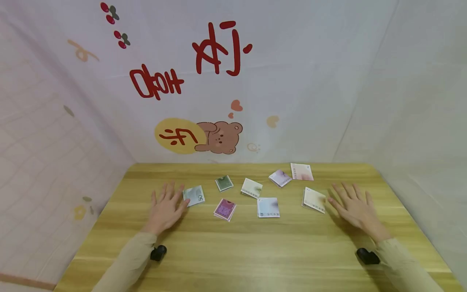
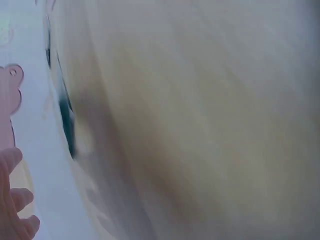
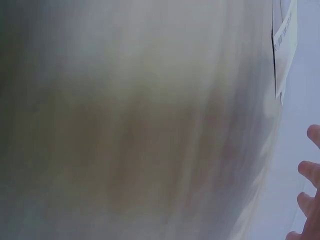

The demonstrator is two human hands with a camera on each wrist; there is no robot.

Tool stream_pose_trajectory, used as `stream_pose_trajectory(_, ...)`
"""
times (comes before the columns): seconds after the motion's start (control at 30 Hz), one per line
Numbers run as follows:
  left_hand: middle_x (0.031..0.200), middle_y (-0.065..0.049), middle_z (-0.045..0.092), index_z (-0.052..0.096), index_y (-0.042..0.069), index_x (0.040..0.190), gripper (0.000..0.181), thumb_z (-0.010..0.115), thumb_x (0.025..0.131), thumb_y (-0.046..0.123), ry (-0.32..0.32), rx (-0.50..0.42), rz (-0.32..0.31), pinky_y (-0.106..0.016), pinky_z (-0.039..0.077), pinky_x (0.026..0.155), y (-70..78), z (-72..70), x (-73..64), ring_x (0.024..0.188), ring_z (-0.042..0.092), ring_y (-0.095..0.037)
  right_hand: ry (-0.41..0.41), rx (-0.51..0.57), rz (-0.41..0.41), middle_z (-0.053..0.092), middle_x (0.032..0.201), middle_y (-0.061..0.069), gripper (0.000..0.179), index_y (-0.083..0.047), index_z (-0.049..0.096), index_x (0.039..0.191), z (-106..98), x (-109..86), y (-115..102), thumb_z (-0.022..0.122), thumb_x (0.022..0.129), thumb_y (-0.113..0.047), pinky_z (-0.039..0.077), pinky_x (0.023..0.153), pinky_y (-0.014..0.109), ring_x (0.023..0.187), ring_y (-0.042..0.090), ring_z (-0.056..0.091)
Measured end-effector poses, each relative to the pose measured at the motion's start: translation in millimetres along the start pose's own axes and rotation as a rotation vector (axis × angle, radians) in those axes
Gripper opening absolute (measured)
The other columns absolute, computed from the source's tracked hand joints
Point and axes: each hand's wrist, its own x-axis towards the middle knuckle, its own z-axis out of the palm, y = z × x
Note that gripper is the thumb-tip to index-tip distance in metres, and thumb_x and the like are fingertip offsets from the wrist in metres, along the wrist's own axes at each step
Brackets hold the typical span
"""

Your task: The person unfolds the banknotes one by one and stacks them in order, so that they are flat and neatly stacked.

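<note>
My left hand [image 1: 166,209] lies palm down at the left of the table, fingers straight and spread, its thumb tip right at the edge of a folded blue-green banknote [image 1: 195,195] marked 50. On the right, my right hand [image 1: 354,209] is spread in the same way, thumb tip close beside a folded pale yellow banknote [image 1: 314,200]. Between the hands are more folded banknotes: green [image 1: 224,183], magenta [image 1: 225,209], pale green [image 1: 251,187], light blue [image 1: 268,207], purple [image 1: 280,178] and pink [image 1: 302,172]. Only fingertips [image 3: 310,170] show in the right wrist view.
The wooden table [image 1: 262,251] ends at a white cloth backdrop [image 1: 303,81] with red characters and a printed bear [image 1: 220,138]. More pale cloth hangs at both sides. Black wrist devices [image 1: 158,253] sit under both sleeves.
</note>
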Motion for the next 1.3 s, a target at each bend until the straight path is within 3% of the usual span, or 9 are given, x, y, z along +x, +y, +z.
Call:
stream_pose_trajectory(0.4,0.157,-0.017,0.018,0.032,0.019,0.152,0.067,0.038,0.098,0.058,0.03,-0.028,0.073,-0.066,0.001,0.108,46.2,-1.8,26.7,0.142,0.013,-0.041,0.05,0.151,-0.13,0.031,0.144,0.034,0.053,-0.002,0.036,0.146,-3.3,33.4,-18.0,0.038,0.104,-0.033,0.012,0.095,0.078,0.129,0.059,0.022)
stream_pose_trajectory(0.6,0.157,-0.017,0.018,0.033,0.018,0.151,0.065,0.037,0.099,0.056,0.011,-0.049,0.103,-0.065,0.0,0.108,68.3,-0.2,36.5,0.143,0.01,-0.038,0.116,0.216,-0.2,0.041,0.135,0.036,0.047,0.008,0.043,0.138,5.5,53.5,-31.0,0.047,0.101,-0.02,0.026,0.097,0.069,0.123,0.056,0.035)
stream_pose_trajectory(0.8,0.156,-0.019,0.02,0.033,0.018,0.151,0.062,0.042,0.099,0.051,0.008,-0.088,0.141,-0.064,0.0,0.108,90.3,9.8,44.8,0.143,0.01,-0.039,0.12,0.277,-0.148,0.047,0.129,0.036,0.042,0.012,0.049,0.131,12.2,72.0,-42.4,0.054,0.097,-0.012,0.036,0.092,0.065,0.115,0.054,0.045)
stream_pose_trajectory(0.97,0.157,-0.013,0.019,0.032,0.021,0.152,0.061,0.042,0.099,0.05,0.01,-0.079,0.186,-0.063,0.003,0.11,111.2,18.4,52.0,0.143,0.011,-0.035,0.137,0.3,-0.088,0.052,0.122,0.036,0.037,0.012,0.053,0.126,17.9,85.3,-50.2,0.055,0.096,-0.01,0.039,0.091,0.063,0.111,0.053,0.049)
stream_pose_trajectory(1.3,0.156,-0.015,0.023,0.033,0.021,0.152,0.062,0.034,0.1,0.055,-0.014,-0.09,0.243,-0.062,0.01,0.11,148.5,22.1,63.9,0.144,0.012,-0.033,0.105,0.299,0.038,0.056,0.112,0.035,0.035,0.013,0.055,0.121,21.6,103.2,-62.6,0.054,0.095,-0.009,0.042,0.085,0.06,0.102,0.049,0.054)
